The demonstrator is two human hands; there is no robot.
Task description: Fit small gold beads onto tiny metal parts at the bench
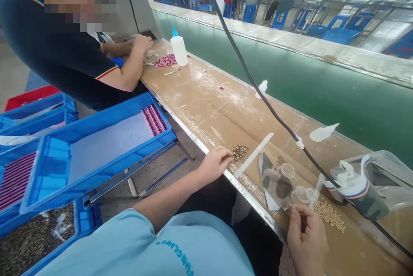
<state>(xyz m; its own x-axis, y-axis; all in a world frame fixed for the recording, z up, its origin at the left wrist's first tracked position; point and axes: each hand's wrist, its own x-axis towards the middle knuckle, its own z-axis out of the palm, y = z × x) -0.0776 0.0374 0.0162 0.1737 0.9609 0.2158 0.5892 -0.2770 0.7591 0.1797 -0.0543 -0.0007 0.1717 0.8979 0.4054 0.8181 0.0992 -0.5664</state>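
Observation:
My left hand (215,165) is at the near edge of the brown-covered table, its fingertips pinched together beside a small heap of dark brassy ring-like pieces (239,152). What those fingers hold, if anything, is too small to make out. Lower right, my right hand (306,239) has thumb and forefinger pressed together, next to a spread of small tan-gold pieces (329,215); its contents are also unclear. Between the hands lie a whitish strip (254,154), a dark flat piece with a pale sheet (272,187) and a clear round dish (306,194).
A black cable (245,67) crosses above the table (193,95). White bottles (179,51) and a clear tub (387,164) stand along it. At left, a blue tray (103,147) holds pink-purple rows; a co-worker (58,48) works beyond it.

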